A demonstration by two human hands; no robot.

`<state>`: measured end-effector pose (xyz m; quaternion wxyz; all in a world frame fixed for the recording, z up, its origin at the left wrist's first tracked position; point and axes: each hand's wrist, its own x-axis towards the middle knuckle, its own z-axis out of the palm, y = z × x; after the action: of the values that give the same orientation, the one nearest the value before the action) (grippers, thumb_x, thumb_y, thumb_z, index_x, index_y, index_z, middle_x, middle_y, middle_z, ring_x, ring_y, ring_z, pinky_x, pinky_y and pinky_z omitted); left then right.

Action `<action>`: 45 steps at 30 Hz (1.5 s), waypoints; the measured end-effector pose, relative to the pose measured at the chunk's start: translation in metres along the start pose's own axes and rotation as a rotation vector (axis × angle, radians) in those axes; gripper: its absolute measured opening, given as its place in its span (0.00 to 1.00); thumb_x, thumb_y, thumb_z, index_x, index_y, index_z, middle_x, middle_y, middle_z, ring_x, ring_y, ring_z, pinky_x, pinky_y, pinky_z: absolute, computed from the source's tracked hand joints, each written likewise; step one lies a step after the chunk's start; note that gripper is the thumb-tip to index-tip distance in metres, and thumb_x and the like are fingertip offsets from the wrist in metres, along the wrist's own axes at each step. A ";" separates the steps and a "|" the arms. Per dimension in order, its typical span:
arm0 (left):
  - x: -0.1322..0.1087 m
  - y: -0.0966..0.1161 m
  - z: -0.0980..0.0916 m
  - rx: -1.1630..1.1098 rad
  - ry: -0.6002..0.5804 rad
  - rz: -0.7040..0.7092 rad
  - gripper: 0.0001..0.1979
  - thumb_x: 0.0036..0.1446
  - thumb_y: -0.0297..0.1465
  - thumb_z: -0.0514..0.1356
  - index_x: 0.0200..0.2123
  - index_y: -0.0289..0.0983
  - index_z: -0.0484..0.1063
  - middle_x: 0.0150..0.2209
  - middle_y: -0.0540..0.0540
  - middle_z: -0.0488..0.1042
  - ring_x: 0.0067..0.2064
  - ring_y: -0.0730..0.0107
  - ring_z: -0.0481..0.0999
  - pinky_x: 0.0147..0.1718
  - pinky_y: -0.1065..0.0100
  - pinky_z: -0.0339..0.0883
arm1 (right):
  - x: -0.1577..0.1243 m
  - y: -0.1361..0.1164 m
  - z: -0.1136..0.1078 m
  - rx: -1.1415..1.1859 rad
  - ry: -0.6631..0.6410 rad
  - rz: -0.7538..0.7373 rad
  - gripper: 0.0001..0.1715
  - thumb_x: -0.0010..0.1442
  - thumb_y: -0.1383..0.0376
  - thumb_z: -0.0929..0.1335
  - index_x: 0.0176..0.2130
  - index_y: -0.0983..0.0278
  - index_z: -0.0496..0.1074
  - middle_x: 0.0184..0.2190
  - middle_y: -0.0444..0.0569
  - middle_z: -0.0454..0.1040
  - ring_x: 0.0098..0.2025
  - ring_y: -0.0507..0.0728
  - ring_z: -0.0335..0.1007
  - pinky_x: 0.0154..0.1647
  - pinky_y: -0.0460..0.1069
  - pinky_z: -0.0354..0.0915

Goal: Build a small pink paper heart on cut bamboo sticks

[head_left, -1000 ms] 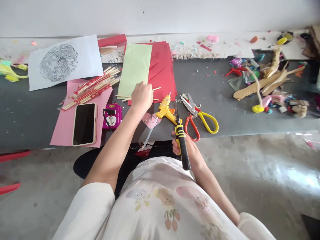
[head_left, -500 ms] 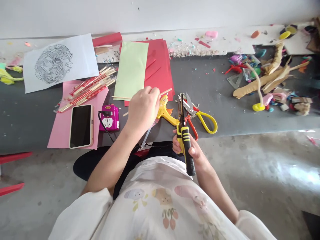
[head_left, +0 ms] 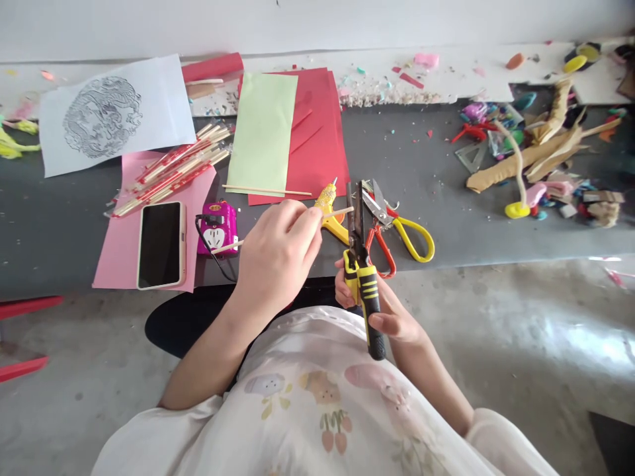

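Observation:
My left hand (head_left: 278, 254) is closed on a thin wooden stick (head_left: 336, 213) held level, its right tip touching the dark blades of a pair of snips (head_left: 358, 261). My right hand (head_left: 389, 314) grips the black and yellow handles of the snips, blades pointing away from me. A yellow glue gun (head_left: 328, 210) lies on the grey table (head_left: 446, 178) just behind the stick. Scissors with one red and one yellow handle (head_left: 397, 231) lie to the right of the blades. Another loose stick (head_left: 268, 190) rests across the green paper's near edge.
A phone (head_left: 159, 244) lies on pink paper (head_left: 114, 264), beside a pink power socket (head_left: 218, 228). A bundle of wrapped chopsticks (head_left: 169, 168), a dragon print (head_left: 112, 116), green paper (head_left: 262, 129) on red sheets (head_left: 322, 139) lie behind. Craft scraps (head_left: 540, 152) crowd the right.
My left hand picked a stick off the green paper and carried it back toward me, to the snips. My right hand shifted the snips slightly left and up to the stick's tip.

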<state>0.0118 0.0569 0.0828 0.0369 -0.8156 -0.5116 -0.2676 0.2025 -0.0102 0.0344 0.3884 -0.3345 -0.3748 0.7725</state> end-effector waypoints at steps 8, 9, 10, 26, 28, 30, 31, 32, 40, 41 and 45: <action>-0.005 0.002 -0.006 0.005 0.003 0.042 0.10 0.64 0.26 0.53 0.44 0.38 0.72 0.39 0.45 0.74 0.40 0.66 0.74 0.41 0.65 0.67 | -0.003 -0.003 0.003 0.053 0.024 0.041 0.40 0.44 0.50 0.75 0.53 0.57 0.64 0.33 0.45 0.58 0.32 0.54 0.53 0.33 0.51 0.54; -0.005 0.002 -0.007 0.015 0.007 0.048 0.10 0.64 0.25 0.53 0.44 0.38 0.73 0.39 0.45 0.74 0.40 0.66 0.74 0.40 0.65 0.67 | -0.004 -0.003 0.003 0.059 0.020 0.042 0.39 0.44 0.51 0.75 0.53 0.57 0.64 0.34 0.45 0.58 0.32 0.54 0.53 0.33 0.50 0.53; -0.004 0.003 -0.007 0.024 0.012 0.054 0.09 0.64 0.25 0.54 0.43 0.38 0.73 0.39 0.45 0.74 0.39 0.67 0.74 0.40 0.65 0.67 | -0.004 -0.003 0.003 0.062 0.016 0.044 0.39 0.44 0.51 0.75 0.53 0.57 0.64 0.34 0.45 0.58 0.32 0.54 0.53 0.32 0.50 0.53; -0.005 0.003 -0.015 0.083 0.025 0.065 0.10 0.64 0.26 0.53 0.42 0.38 0.75 0.37 0.45 0.73 0.37 0.67 0.73 0.40 0.65 0.67 | -0.002 -0.004 -0.001 -0.001 -0.020 0.070 0.38 0.47 0.53 0.74 0.55 0.57 0.63 0.34 0.45 0.60 0.33 0.54 0.55 0.34 0.51 0.55; -0.005 0.002 -0.015 0.100 0.021 0.072 0.11 0.64 0.27 0.53 0.42 0.38 0.75 0.37 0.44 0.73 0.37 0.67 0.73 0.40 0.64 0.67 | -0.001 -0.004 -0.002 -0.009 -0.018 0.074 0.37 0.47 0.53 0.74 0.54 0.57 0.64 0.33 0.44 0.60 0.32 0.54 0.55 0.34 0.50 0.55; -0.005 0.002 -0.015 0.115 0.014 0.083 0.11 0.64 0.26 0.52 0.41 0.38 0.75 0.36 0.44 0.73 0.37 0.67 0.72 0.39 0.64 0.67 | 0.000 -0.002 -0.003 -0.006 -0.014 0.068 0.36 0.48 0.52 0.73 0.53 0.58 0.64 0.33 0.44 0.60 0.32 0.54 0.54 0.33 0.50 0.54; -0.005 0.001 -0.015 0.121 0.011 0.088 0.11 0.64 0.26 0.52 0.41 0.39 0.75 0.36 0.44 0.73 0.37 0.66 0.72 0.39 0.64 0.67 | 0.000 -0.001 -0.003 0.002 -0.012 0.071 0.36 0.48 0.52 0.73 0.53 0.58 0.64 0.33 0.44 0.60 0.32 0.54 0.54 0.33 0.50 0.54; -0.005 0.001 -0.014 0.128 0.006 0.093 0.11 0.64 0.26 0.52 0.41 0.39 0.75 0.36 0.44 0.73 0.37 0.66 0.72 0.39 0.64 0.67 | 0.000 0.000 -0.003 0.016 -0.009 0.077 0.36 0.48 0.52 0.73 0.54 0.58 0.64 0.33 0.44 0.60 0.31 0.54 0.54 0.33 0.50 0.53; -0.007 -0.003 -0.007 0.148 -0.008 0.123 0.12 0.64 0.24 0.52 0.43 0.38 0.74 0.36 0.45 0.73 0.36 0.67 0.72 0.38 0.65 0.66 | 0.002 0.006 -0.003 0.057 -0.045 0.074 0.36 0.51 0.54 0.73 0.56 0.57 0.63 0.35 0.45 0.60 0.33 0.54 0.56 0.35 0.50 0.55; -0.008 -0.003 -0.006 0.148 -0.008 0.127 0.12 0.64 0.24 0.52 0.43 0.37 0.74 0.36 0.45 0.73 0.36 0.67 0.72 0.38 0.65 0.66 | 0.003 0.006 -0.005 0.046 -0.054 0.072 0.36 0.51 0.55 0.73 0.56 0.57 0.62 0.36 0.45 0.60 0.34 0.53 0.56 0.35 0.50 0.55; -0.010 -0.005 0.000 0.133 -0.032 0.118 0.12 0.64 0.23 0.51 0.43 0.38 0.74 0.36 0.45 0.73 0.36 0.68 0.71 0.37 0.66 0.65 | 0.004 0.010 -0.011 0.028 -0.057 0.086 0.34 0.52 0.57 0.73 0.55 0.57 0.62 0.35 0.43 0.59 0.32 0.52 0.55 0.33 0.49 0.54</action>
<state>0.0041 0.0514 0.0770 0.0985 -0.8443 -0.4796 -0.2176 0.2055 -0.0072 0.0193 0.3486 -0.3228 -0.3599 0.8029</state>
